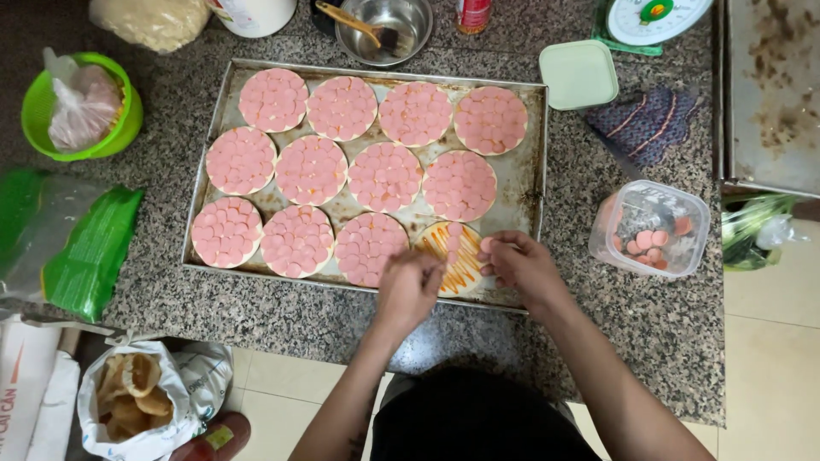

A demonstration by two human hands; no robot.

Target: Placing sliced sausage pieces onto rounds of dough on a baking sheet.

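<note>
The last round bread [453, 256] sits in the near right corner of the baking tray [525, 183]. It has orange sauce squiggles on it and only a few pink sausage slices [454, 230] so far. The other 11 rounds [342, 175] on the tray are fully covered in pink slices, packed edge to edge.

Both hands are over that last round. The right hand [523, 266] is at the round's right edge, and its fingers [489, 246] are pinched on what looks like a pink slice. The left hand [408, 286] is at the round's left edge with its fingers curled in; it cannot be told if they hold a slice.

To do this well, each slice should lie flat on the sauce, just touching the slice beside it, like on the finished rounds. It seems best to fill in rows, so no sauce shows through. A soft press should make each slice stick.

To the right of the tray, on the stone table [649, 324], stands a clear plastic tub [653, 229] with a few more slices in it. It is near the right hand, so that hand can grab more. Behind the tray is a metal bowl [384, 30]. To the left of the tray is a green basket [81, 107].
</note>
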